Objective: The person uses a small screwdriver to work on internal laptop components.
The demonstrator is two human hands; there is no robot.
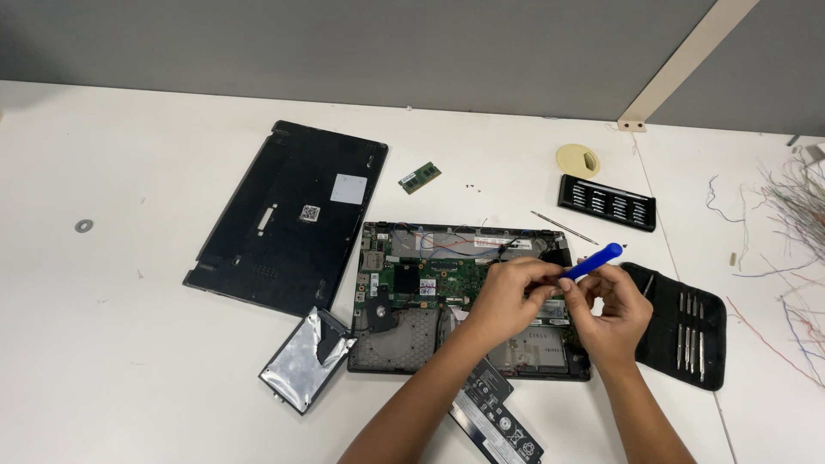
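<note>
Both hands are working over the opened laptop base (455, 296), which lies on the white counter (129, 344) with its green circuit board and wiring exposed. The right hand (614, 314) is pinched shut around the lower end of a blue plastic pry tool (593, 260), whose rounded tip points up and to the right, clear of the laptop. The left hand (507, 296) sits right beside it, fingers curled and touching the same tool near its lower end, over the right half of the board. Left of the base lies the removed black bottom cover (288, 215), and just below that a silver drive in its bracket (305, 359) touches the base's front left corner. A long black battery (498, 417) lies at the front edge, partly under the left forearm. Behind the base are a small green memory stick (419, 177), a thin metal tool (563, 228), a black bit holder (607, 203) and a round cream disc (577, 161). To the right an unrolled black tool pouch (683, 331) holds several slim drivers, and loose coloured wires (795, 232) trail along the far right
</note>
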